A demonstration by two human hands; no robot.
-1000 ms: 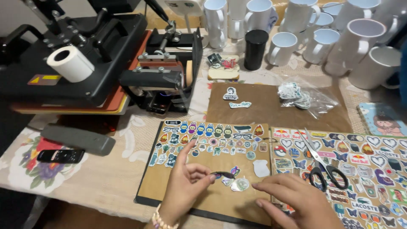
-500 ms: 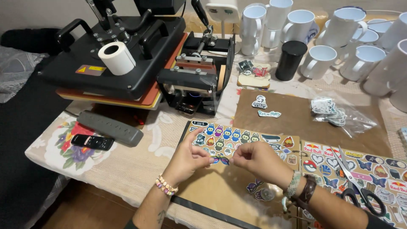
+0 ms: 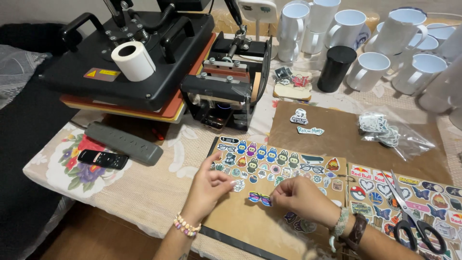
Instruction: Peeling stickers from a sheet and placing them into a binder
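Brown cardboard sheet [image 3: 255, 226] lies under both hands, its upper half crowded with small stickers. The left hand [image 3: 208, 185] has thumb and fingers pinched together on a small pale sticker at the sheet's edge; the right hand [image 3: 301, 195] has its fingertips closed on the blue and pink sunglasses sticker [image 3: 260, 198], which sits between the two hands, low against the cardboard.

Judging from the tight rows just above the hands, the sticker could land crooked or overlap a neighbour, and a thin cut-out like this may fold onto itself if one end drops first. A trailing wrist could also drag the loose stickers near the right forearm.

Well beyond the hands stands the black heat press [image 3: 139, 62] with a white paper roll [image 3: 133, 60] on top. Far up and to the right are white mugs [image 3: 370, 70]. Just right of the right forearm, scissors [image 3: 414, 216] lie on another sticker sheet, close enough to catch the arm. Left of the left hand, a grey bar [image 3: 122, 143] and a black remote [image 3: 102, 159] rest on the floral cloth [image 3: 77, 168] of the bench.
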